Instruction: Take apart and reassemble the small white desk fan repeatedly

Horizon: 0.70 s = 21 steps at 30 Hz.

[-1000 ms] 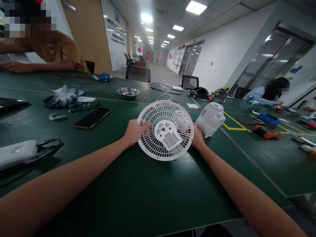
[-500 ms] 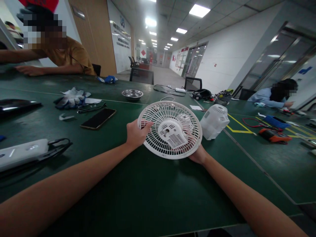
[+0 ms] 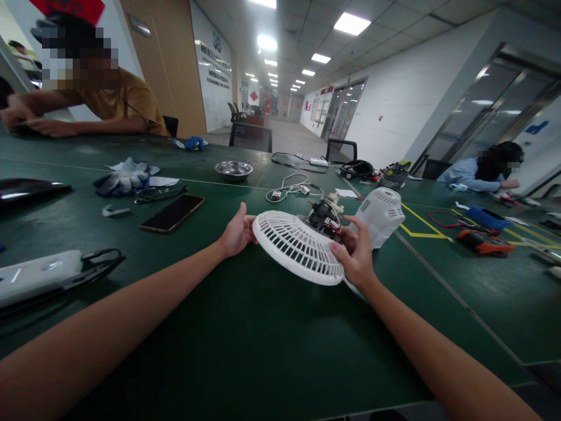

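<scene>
A white fan grille (image 3: 295,242) is tilted above the green table, its slotted face towards me. On its far side sits a fan motor (image 3: 325,215) with dark windings and red wires. My right hand (image 3: 356,257) is closed on the grille's right side next to the motor, thumb on the slats. At the left rim, my left hand (image 3: 239,233) has its thumb raised and apart, its fingers at the edge and partly hidden. Behind my right hand stands a translucent white plastic housing (image 3: 380,215). A white cord with a plug (image 3: 277,195) lies beyond the grille.
To the left are a phone (image 3: 173,213), work gloves (image 3: 125,178) and a white device with a black strap (image 3: 48,273). A metal bowl (image 3: 234,169) stands further back. An orange multimeter (image 3: 485,242) lies at right. Two people sit at the table's far sides.
The grille has been turned over and tipped, so the motor now shows on top. My right hand came from beneath to its right side. My left thumb has lifted off the rim.
</scene>
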Motion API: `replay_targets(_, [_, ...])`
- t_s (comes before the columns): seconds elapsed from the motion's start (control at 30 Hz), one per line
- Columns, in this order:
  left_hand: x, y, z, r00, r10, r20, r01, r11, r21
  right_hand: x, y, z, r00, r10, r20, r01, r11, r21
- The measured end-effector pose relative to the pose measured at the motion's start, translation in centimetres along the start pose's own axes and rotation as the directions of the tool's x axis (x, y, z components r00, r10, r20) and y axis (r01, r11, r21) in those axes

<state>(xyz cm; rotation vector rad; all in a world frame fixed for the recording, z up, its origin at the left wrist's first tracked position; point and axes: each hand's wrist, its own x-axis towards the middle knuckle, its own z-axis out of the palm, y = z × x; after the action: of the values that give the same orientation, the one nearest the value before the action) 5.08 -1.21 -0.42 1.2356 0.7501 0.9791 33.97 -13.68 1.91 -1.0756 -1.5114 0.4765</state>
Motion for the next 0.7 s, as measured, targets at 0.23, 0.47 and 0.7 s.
replay_targets(0.23, [-0.3, 0.6, 0.0, 0.983, -0.153, 0.105, 0.173, 0.961, -0.215, 0.2, 1.4, 1.0, 0.984, -0.120, 0.135, 0.156, 0.941, -0.301])
replay_targets(0.47, [0.5, -0.2, -0.2, 0.981, -0.193, 0.020, 0.194, 0.973, -0.128, 2.3, 3.6, -0.7, 0.988, -0.144, -0.059, 0.112, 0.924, -0.365])
replay_targets(0.7, [0.5, -0.8, 0.6, 0.989, -0.040, -0.146, 0.044, 0.999, 0.022, 4.6, 7.5, -1.5, 0.993, -0.008, -0.116, -0.063, 0.799, -0.598])
